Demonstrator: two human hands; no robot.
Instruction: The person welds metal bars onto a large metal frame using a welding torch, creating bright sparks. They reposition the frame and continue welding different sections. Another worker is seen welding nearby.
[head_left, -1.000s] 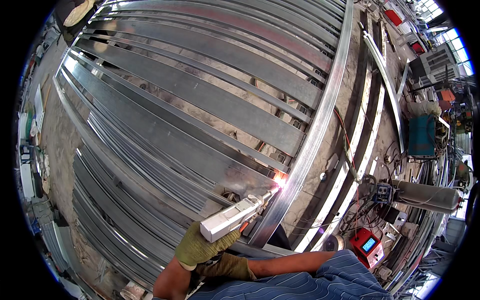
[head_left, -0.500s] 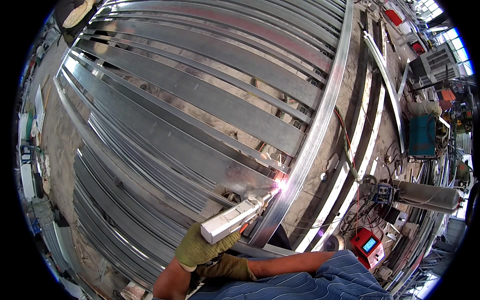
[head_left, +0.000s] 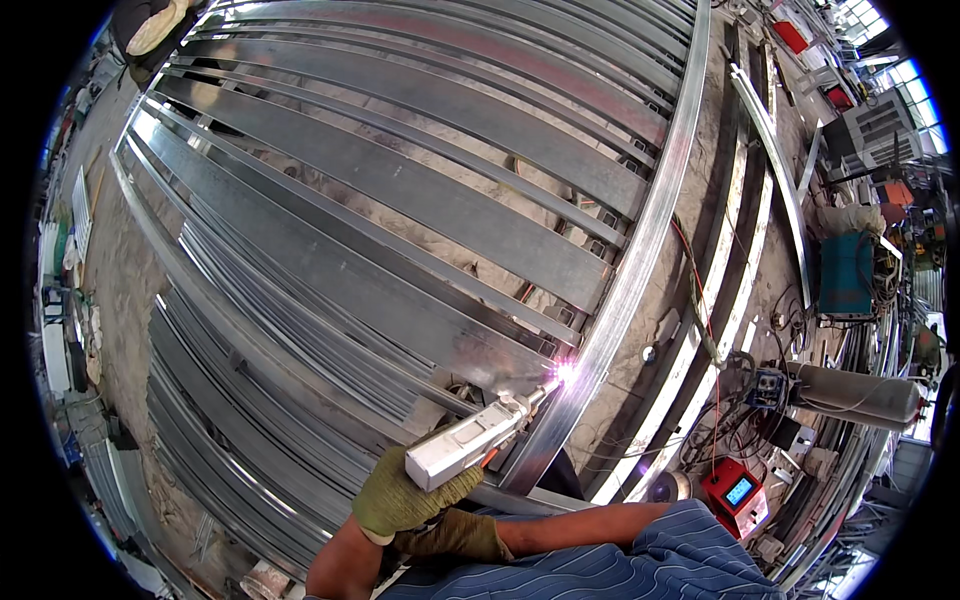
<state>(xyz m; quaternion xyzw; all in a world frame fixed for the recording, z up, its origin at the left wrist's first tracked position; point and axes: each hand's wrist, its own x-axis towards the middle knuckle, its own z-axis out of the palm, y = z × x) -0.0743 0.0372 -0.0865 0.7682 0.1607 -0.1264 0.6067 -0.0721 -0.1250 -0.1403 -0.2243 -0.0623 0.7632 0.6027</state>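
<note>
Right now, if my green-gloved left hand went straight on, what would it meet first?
Probably the long silver steel rail, with the white boxy torch in your left hand touching first; glare hides depth there.

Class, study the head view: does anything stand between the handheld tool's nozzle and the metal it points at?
Nothing visible does: the silver tool in the gloved left hand has its nozzle at the bright glow, where the wide panel nears the long rail. Glare hides whether it touches.
</note>
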